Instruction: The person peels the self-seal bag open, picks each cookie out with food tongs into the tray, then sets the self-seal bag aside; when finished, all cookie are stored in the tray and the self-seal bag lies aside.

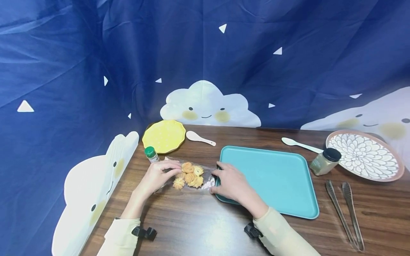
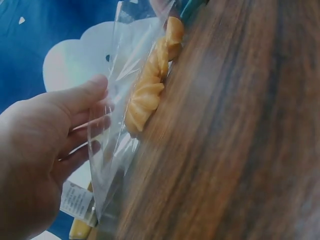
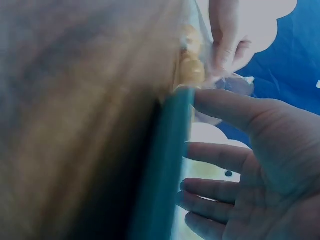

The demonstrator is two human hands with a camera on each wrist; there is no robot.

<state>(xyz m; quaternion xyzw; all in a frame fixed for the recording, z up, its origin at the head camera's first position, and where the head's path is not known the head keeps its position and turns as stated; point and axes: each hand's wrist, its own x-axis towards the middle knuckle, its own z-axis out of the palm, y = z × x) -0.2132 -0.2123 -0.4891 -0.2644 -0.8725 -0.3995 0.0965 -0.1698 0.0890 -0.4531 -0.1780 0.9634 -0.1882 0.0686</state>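
Note:
A clear plastic bag of piped butter cookies lies on the wooden table between my hands. My left hand is at the bag's left end, with thumb and forefinger apart. In the left wrist view, the bag's film rises beside the cookies and passes in front of the left fingers. My right hand spreads its fingers over the bag's right end and the left rim of a teal tray. The right wrist view shows those fingers extended along the tray edge.
A green-capped bottle, a yellow plate and a white spoon sit behind the bag. On the right are a black-lidded jar, a white long-handled spoon, a petal-patterned plate and metal tongs.

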